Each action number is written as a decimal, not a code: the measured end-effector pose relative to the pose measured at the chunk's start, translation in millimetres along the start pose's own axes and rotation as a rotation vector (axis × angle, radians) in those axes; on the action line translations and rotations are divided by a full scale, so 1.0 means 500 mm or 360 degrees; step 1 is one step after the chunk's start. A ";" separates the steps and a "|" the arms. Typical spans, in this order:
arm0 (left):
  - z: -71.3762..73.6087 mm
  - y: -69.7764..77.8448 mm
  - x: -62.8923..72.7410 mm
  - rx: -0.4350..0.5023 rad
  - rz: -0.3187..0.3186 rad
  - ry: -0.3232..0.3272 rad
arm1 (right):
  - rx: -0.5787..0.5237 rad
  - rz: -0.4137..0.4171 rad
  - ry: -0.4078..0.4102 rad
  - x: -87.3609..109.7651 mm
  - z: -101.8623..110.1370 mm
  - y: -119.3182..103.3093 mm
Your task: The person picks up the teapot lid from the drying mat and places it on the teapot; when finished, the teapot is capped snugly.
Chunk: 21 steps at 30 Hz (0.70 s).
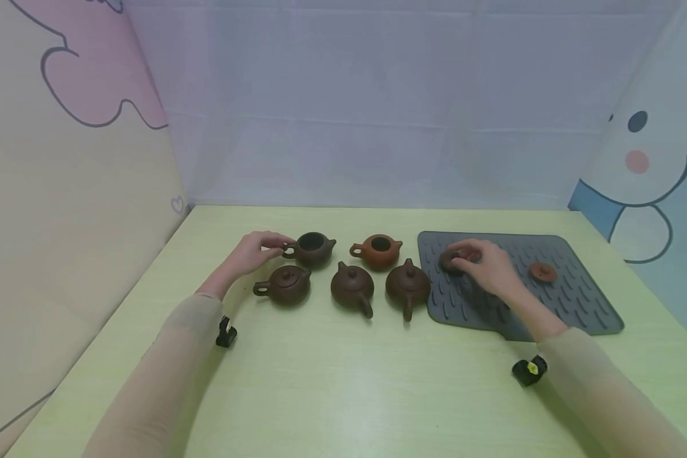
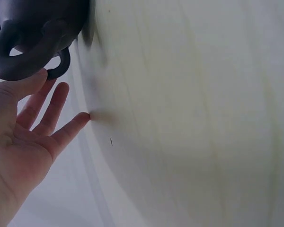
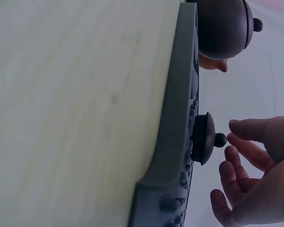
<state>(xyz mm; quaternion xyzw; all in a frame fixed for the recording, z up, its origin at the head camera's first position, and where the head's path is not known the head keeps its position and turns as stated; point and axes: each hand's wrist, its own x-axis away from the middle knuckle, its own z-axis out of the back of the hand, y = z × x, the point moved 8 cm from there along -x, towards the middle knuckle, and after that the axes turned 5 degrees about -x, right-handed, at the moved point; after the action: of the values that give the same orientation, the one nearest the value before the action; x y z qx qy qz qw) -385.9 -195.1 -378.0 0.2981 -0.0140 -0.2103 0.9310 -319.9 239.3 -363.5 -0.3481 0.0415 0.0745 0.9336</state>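
At the back left, my left hand (image 1: 252, 253) pinches the handle of a dark lidless teapot (image 1: 315, 254) with thumb and forefinger. In the left wrist view that small loop handle (image 2: 64, 65) shows behind a nearer teapot's big handle (image 2: 26, 64), the other fingers of my left hand (image 2: 31, 137) spread. Over the grey mat (image 1: 549, 245), my right hand (image 1: 486, 264) reaches to a dark teapot lid (image 1: 448, 259). In the right wrist view the lid (image 3: 206, 139) sits on the mat, and the thumb and fingers of my right hand (image 3: 253, 165) stand loosely around its knob, just short of it.
Three dark lidded teapots stand in the front row: one on the left (image 1: 289, 286), one in the middle (image 1: 352, 286) and one by the mat (image 1: 408, 286). Behind them is a reddish-brown lidless teapot (image 1: 380, 254). A reddish-brown lid (image 1: 542, 273) lies on the mat's right part.
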 end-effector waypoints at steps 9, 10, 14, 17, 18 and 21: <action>0.000 -0.001 -0.001 -0.0002 0.0004 -0.0032 | 0.0060 -0.0125 -0.0004 -0.012 0.004 0.030; 0.000 -0.001 -0.001 -0.0002 0.0001 -0.0036 | 0.0063 -0.0127 0.0005 -0.012 0.006 0.031; 0.000 -0.001 -0.003 0.0019 -0.0005 -0.0047 | 0.0067 -0.0125 0.0023 -0.014 0.009 0.033; -0.001 0.000 -0.003 0.0042 -0.0004 -0.0062 | 0.0066 -0.0121 0.0021 -0.015 0.008 0.033; -0.001 -0.001 -0.003 0.0050 0.0002 -0.0067 | 0.0063 -0.0119 0.0022 -0.015 0.008 0.033; -0.002 -0.004 -0.002 0.0080 0.0029 -0.0085 | 0.0060 -0.0103 0.0027 -0.016 0.008 0.032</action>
<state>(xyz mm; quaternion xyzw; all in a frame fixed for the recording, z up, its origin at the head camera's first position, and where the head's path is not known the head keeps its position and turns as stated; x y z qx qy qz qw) -387.5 -195.3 -379.9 0.3154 -0.0470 -0.2091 0.9244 -330.4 252.9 -369.9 -0.3321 0.0394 0.0405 0.9416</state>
